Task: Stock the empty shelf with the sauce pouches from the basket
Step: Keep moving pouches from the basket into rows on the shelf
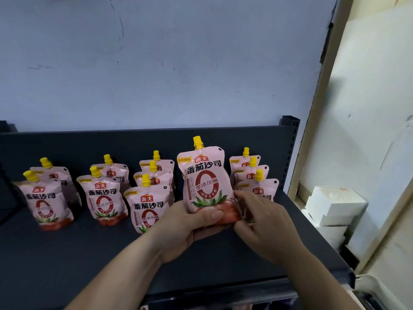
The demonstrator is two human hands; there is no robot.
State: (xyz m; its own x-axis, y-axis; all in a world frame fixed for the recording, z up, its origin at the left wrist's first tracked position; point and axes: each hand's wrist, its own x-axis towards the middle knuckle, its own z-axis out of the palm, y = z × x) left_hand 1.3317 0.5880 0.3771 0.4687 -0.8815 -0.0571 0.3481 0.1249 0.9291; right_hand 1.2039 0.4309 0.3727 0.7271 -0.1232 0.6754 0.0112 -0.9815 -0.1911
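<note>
A pink sauce pouch (204, 179) with a yellow cap is held upright above the dark shelf (67, 253). My left hand (190, 227) grips its bottom from below, thumb across the front. My right hand (266, 224) pinches the pouch's lower right corner. Several more pink pouches stand on the shelf in rows: two at the left (45, 202), two more (104, 198) beside them, three in the middle (145, 206) and three at the right (257, 180), partly hidden behind my right hand. The basket is out of view.
The shelf's dark back panel (134, 142) and a slotted upright post (290, 139) bound it at the back and right. A pale wall rises behind. White boxes (333, 206) are stacked to the right, beyond the shelf's end.
</note>
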